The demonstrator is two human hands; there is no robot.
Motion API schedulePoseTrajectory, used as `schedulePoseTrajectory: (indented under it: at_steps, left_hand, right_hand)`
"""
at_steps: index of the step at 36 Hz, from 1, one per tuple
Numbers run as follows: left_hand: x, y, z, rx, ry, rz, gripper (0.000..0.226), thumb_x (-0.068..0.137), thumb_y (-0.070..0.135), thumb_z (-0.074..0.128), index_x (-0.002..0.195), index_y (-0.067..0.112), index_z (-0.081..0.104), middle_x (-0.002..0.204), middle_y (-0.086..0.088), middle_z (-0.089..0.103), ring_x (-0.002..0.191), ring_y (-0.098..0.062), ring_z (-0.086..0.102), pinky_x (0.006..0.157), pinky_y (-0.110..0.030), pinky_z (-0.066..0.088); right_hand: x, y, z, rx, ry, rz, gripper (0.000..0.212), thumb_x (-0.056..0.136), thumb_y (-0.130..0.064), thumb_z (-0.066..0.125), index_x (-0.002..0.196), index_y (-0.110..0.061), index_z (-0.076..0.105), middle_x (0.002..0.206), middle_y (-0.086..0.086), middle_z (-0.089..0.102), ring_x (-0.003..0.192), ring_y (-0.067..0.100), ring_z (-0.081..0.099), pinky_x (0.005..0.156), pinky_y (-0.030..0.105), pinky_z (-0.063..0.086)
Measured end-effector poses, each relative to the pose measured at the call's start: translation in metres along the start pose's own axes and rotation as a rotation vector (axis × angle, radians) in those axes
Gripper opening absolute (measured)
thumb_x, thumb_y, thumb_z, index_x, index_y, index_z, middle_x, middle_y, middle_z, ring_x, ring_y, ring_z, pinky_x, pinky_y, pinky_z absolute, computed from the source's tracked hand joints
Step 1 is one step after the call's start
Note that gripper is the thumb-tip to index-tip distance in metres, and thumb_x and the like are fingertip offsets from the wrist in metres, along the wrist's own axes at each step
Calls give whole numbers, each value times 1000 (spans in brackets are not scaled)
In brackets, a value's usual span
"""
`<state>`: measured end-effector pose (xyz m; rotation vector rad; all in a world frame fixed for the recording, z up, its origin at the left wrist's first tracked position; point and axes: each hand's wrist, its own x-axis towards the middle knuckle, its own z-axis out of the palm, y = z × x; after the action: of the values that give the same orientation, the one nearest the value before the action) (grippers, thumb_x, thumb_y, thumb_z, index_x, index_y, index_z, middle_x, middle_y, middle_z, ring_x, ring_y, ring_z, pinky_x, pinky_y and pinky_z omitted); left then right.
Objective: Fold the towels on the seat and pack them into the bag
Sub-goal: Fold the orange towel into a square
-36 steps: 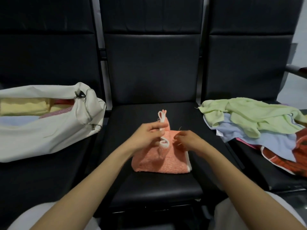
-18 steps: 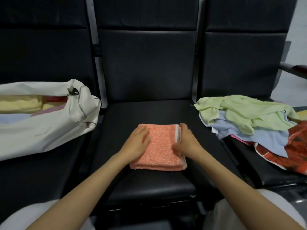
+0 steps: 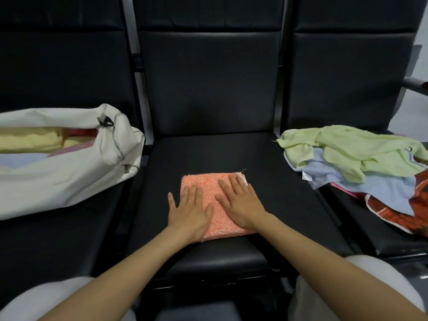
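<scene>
On the middle seat (image 3: 208,154) of a row of black padded chairs, a folded orange terry towel (image 3: 208,181) is laid flat as a thick square, near the front half of the cushion. Both hands are spread flat on top of it with straight fingers – nothing is gripped. The left hand (image 3: 188,213) is pressed on the towel's near left part, with its little finger over the left edge above the seat. The right hand (image 3: 240,205) is pressed on the right part, fingertips close to the far right corner, where a strip of white trim (image 3: 242,176) and a loose thread are seen. A band of orange pile is left bare between the two hands.

On the left seat (image 3: 58,239) a white fabric bag (image 3: 69,179) is laid on its side, its zipped mouth open, a black zip pull (image 3: 105,121) at the end. Folded towels are seen inside: a yellow one (image 3: 30,140), a pale blue one (image 3: 20,159) and a pink-red one (image 3: 76,147).

On the right seat (image 3: 370,235) unfolded towels are heaped – a light green towel (image 3: 359,151) on top, a light blue towel (image 3: 370,188) beneath it, a red towel (image 3: 412,209) with white edging at the bottom. A small white tag (image 3: 306,176) is sewn to the blue towel's left edge; anything printed on it is too small to be read.
</scene>
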<state>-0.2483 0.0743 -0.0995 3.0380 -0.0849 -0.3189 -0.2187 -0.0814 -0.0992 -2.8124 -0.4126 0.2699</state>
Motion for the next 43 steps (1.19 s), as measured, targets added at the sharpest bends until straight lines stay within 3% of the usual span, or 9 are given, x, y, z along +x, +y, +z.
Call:
schedulePoseTrajectory:
  at_steps: [2, 6, 14, 17, 21, 28, 33, 39, 43]
  left_hand:
    - [-2, -6, 0, -39, -7, -3, 65, 101, 49, 8, 153, 15, -10, 161, 0, -15, 147, -15, -17, 114, -53, -15]
    - [-2, -13, 1, -137, -2, 1, 66, 101, 51, 11, 152, 17, -12, 160, 3, -17, 146, -12, -20, 114, -51, -15]
    - [9, -35, -12, -282, 23, 31, 64, 101, 52, 19, 155, 20, 6, 162, 5, -3, 148, -12, -9, 113, -51, -17]
    - [9, -47, -22, -431, 159, -3, 54, 101, 44, 34, 148, 17, 32, 159, 0, 22, 148, -16, 10, 117, -48, -4]
    - [3, -63, -27, -396, 287, -81, 48, 96, 38, 51, 138, 16, 47, 143, -4, 43, 136, -23, 30, 110, -35, 23]
    - [2, -68, -19, -325, 138, -243, 48, 91, 57, 48, 121, 22, 60, 126, -7, 48, 123, -27, 36, 100, -37, 31]
    - [5, -64, -20, -366, 115, -252, 43, 91, 55, 51, 113, 21, 63, 123, -6, 50, 123, -28, 37, 98, -35, 31]
    - [4, -62, -23, -466, 109, -231, 22, 91, 44, 56, 96, 23, 56, 111, 0, 53, 116, -24, 42, 91, -33, 32]
    - [4, -69, -32, -917, 98, -188, 17, 90, 28, 62, 85, 17, 50, 89, -1, 60, 83, -16, 55, 79, -32, 43]
  right_hand:
    - [1, -2, 3, -14, 0, -6, 84, 79, -70, -5, 153, -31, -2, 161, 1, -14, 146, 15, -19, 117, 42, -10]
    - [7, -4, 6, -33, 10, -12, 63, 98, -58, 12, 153, -31, -2, 161, -1, -15, 146, 14, -20, 117, 46, -11]
    - [20, -15, 0, 81, 12, -45, 63, 101, -54, 20, 153, -31, -4, 161, 2, -12, 147, 16, -18, 118, 47, -9]
    - [19, -18, -11, 126, 138, -61, 64, 102, -46, 28, 154, -29, -4, 162, 5, 0, 149, 21, -5, 119, 47, 1]
    - [14, -13, -31, -107, 364, 28, 58, 101, -39, 36, 150, -13, 19, 148, 12, 32, 136, 28, 29, 108, 41, 30]
    - [24, 7, -30, -23, -58, 330, 75, 90, -63, 44, 136, -4, 42, 140, 17, 41, 131, 33, 34, 102, 40, 36]
    - [27, 11, -29, 102, -79, 361, 54, 85, -63, 55, 103, -12, 55, 119, 8, 51, 122, 29, 40, 78, 33, 33]
    - [17, 0, -30, 127, -11, 296, 54, 93, -48, 54, 128, -9, 46, 127, 8, 50, 121, 27, 41, 86, 33, 39]
    - [11, 1, -42, 578, 23, 260, 43, 93, -35, 59, 123, -11, 41, 111, -1, 54, 89, 10, 56, 63, 24, 44]
